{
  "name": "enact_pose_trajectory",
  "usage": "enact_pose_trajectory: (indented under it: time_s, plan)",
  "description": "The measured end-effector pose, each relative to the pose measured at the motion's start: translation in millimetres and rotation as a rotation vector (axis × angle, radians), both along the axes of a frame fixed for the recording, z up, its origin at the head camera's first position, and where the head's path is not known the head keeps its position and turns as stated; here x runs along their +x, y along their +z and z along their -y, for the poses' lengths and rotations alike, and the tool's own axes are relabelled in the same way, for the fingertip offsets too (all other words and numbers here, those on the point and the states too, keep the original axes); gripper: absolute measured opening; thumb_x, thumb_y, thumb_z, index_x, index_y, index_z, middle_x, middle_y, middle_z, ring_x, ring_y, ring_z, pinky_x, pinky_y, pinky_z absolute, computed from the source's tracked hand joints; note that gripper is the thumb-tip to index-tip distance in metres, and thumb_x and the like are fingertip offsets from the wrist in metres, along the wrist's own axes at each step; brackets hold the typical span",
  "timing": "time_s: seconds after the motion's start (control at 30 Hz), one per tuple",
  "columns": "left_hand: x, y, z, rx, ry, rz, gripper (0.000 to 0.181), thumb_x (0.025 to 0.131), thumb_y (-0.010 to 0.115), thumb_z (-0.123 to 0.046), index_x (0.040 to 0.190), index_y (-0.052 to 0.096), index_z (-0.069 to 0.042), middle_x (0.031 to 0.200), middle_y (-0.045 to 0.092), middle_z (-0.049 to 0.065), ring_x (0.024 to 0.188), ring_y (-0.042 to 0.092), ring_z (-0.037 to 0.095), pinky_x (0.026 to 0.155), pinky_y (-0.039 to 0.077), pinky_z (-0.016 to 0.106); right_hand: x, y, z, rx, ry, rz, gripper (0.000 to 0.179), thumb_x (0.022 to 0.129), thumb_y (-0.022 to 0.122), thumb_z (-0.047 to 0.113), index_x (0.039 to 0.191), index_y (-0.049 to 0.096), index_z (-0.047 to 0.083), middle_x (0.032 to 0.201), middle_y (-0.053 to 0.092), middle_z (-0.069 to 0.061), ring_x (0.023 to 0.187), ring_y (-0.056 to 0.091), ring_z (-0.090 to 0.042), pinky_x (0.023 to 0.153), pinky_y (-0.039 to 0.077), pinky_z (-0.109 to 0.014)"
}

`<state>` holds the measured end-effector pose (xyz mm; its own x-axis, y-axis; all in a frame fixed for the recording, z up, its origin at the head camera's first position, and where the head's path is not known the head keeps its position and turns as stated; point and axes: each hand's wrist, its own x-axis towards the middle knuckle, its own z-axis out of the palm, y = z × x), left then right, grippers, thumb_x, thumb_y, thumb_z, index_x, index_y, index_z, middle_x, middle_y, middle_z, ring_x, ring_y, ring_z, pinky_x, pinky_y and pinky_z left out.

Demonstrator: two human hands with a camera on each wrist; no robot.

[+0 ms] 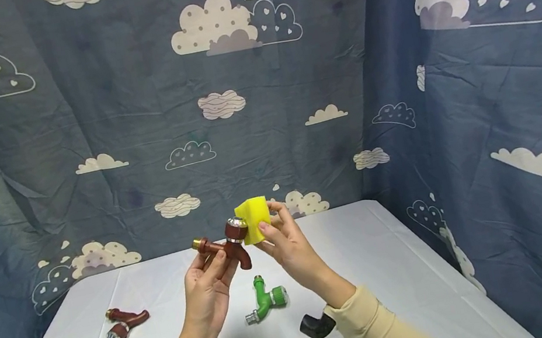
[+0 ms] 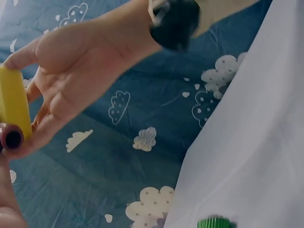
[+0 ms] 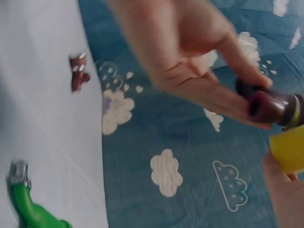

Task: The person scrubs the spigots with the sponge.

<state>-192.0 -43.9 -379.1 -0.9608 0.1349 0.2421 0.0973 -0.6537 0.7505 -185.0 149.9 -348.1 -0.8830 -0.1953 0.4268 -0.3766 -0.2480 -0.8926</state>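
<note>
My left hand (image 1: pixel 208 288) pinches a brown-red tap (image 1: pixel 233 250) by its pipe, holding it up above the table, spout hanging down and knob on top. A yellow sponge (image 1: pixel 256 218) is gripped between the thumb and fingers of my right hand (image 1: pixel 291 245), beside the tap's chrome-capped knob. From the left wrist view, the sponge (image 2: pixel 14 97) stands just behind the tap's dark open end (image 2: pixel 12 137). In the right wrist view the sponge (image 3: pixel 289 148) sits close to the knob; I cannot tell whether they touch.
A green tap (image 1: pixel 265 299) lies on the white table (image 1: pixel 372 271) below my hands. Another brown-red tap (image 1: pixel 125 324) lies to the left. Dark blue cloud-patterned cloth (image 1: pixel 273 151) hangs behind the table and at its sides. Black wrist devices (image 1: pixel 317 326) are worn at both sleeves.
</note>
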Motion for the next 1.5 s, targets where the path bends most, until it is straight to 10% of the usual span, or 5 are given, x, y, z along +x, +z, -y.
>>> enact_pose_trajectory:
  time_s: [0.27, 0.6, 0.87, 1.5]
  plan:
    - [-3.8, -3.5, 9.3, -0.181, -0.058, -0.106, 0.023, 0.106, 0.062, 0.001, 0.124, 0.069, -0.012, 0.112, 0.076, -0.004, 0.104, 0.077, 0.008, 0.096, 0.066, 0.029, -1.4, 11.9, -17.0, -0.065, 0.176, 0.130, 0.032, 0.112, 0.042, 0.021, 0.144, 0.041, 0.023, 0.141, 0.052, -0.009, 0.122, 0.068, -0.015, 0.106, 0.059, -0.026]
    - [-9.9, -0.2, 22.9, -0.505, 0.048, -0.080, 0.032, 0.097, 0.075, 0.002, 0.128, 0.070, 0.007, 0.105, 0.079, -0.001, 0.094, 0.081, 0.014, 0.084, 0.069, 0.034, 6.3, 10.4, -33.6, 0.660, -0.151, -0.297, 0.039, 0.097, 0.077, 0.018, 0.135, 0.070, 0.018, 0.143, 0.063, -0.008, 0.126, 0.063, -0.025, 0.106, 0.058, -0.039]
    - [-20.9, -5.3, 26.9, -0.563, 0.154, 0.045, 0.040, 0.097, 0.078, -0.004, 0.132, 0.065, 0.012, 0.102, 0.078, 0.000, 0.092, 0.081, 0.012, 0.083, 0.069, 0.034, 16.2, 0.0, -34.0, 0.917, -0.247, -0.454, 0.037, 0.091, 0.085, 0.017, 0.126, 0.076, 0.023, 0.153, 0.054, -0.009, 0.139, 0.059, -0.032, 0.110, 0.060, -0.046]
    - [-71.2, -45.7, 77.1, -0.662, 0.273, 0.233, 0.049, 0.097, 0.080, -0.008, 0.137, 0.063, 0.013, 0.086, 0.077, -0.012, 0.080, 0.075, -0.001, 0.075, 0.066, 0.019, 31.4, -32.5, -105.1, 0.938, -0.354, -0.314, 0.039, 0.088, 0.085, 0.017, 0.124, 0.076, 0.026, 0.144, 0.061, -0.008, 0.129, 0.063, -0.031, 0.104, 0.060, -0.050]
